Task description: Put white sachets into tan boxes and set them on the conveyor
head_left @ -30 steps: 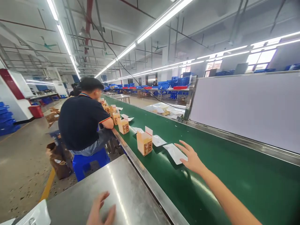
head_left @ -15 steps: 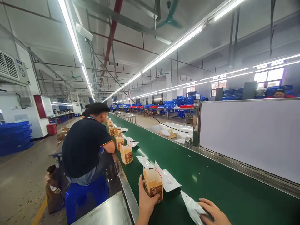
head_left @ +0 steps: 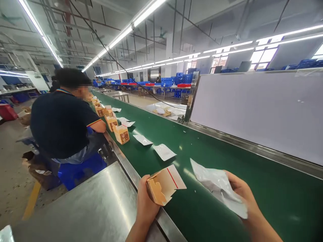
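Note:
My left hand (head_left: 147,205) is wrapped round a small cardboard box (head_left: 161,186), tilted so its open top faces me. The box's lid flap, crossed by a red strip, sticks out to the right. In my right hand (head_left: 242,193) is a white pouch (head_left: 219,185), gripped at its right side over the green belt. Beyond the box, two more white pouches lie flat on the belt, one nearer (head_left: 164,152) and one farther (head_left: 143,139). The nearest standing box (head_left: 121,134) is open at the top, by the belt's left edge.
The green conveyor belt (head_left: 202,205) runs away to the far left, carrying several boxes and pouches. A steel table (head_left: 83,205) adjoins its metal rim. A co-worker (head_left: 65,117) sits on a blue stool (head_left: 80,169) at the left. A white panel (head_left: 252,111) borders the right side.
My left hand has lifted the box off the belt and tipped its opening toward me. My right hand has raised the white pouch. The view has shifted downward and to the right.

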A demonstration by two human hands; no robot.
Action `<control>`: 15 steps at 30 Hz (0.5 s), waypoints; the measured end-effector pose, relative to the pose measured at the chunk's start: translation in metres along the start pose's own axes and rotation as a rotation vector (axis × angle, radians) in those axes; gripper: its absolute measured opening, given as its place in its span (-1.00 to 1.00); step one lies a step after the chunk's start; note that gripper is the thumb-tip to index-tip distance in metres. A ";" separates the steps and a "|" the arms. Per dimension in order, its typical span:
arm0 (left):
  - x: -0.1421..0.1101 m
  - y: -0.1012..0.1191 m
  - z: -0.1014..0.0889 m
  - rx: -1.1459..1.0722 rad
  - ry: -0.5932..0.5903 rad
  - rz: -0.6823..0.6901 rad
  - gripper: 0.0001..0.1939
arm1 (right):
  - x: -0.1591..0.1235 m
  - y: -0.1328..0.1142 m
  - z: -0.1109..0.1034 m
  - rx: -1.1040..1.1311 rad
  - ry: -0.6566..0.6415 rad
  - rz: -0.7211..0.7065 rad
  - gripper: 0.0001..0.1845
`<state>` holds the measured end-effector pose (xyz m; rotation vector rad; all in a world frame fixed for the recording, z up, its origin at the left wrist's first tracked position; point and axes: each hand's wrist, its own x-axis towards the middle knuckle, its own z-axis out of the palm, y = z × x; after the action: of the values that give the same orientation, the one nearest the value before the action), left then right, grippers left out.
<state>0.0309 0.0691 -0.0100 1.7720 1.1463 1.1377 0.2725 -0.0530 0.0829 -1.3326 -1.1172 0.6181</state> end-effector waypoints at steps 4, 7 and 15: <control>-0.009 -0.003 0.002 0.059 0.045 0.193 -0.29 | -0.003 -0.039 0.029 0.057 -0.233 0.092 -0.65; -0.010 -0.005 0.003 0.051 0.115 0.228 -0.28 | 0.005 -0.050 0.044 -0.112 -0.325 0.137 -0.72; -0.013 -0.013 0.009 0.057 0.172 0.225 -0.19 | 0.017 -0.059 0.031 -0.321 -0.153 0.138 -0.75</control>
<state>0.0330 0.0604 -0.0283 1.9133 1.1080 1.4267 0.2377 -0.0359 0.1395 -1.6702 -1.2953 0.6694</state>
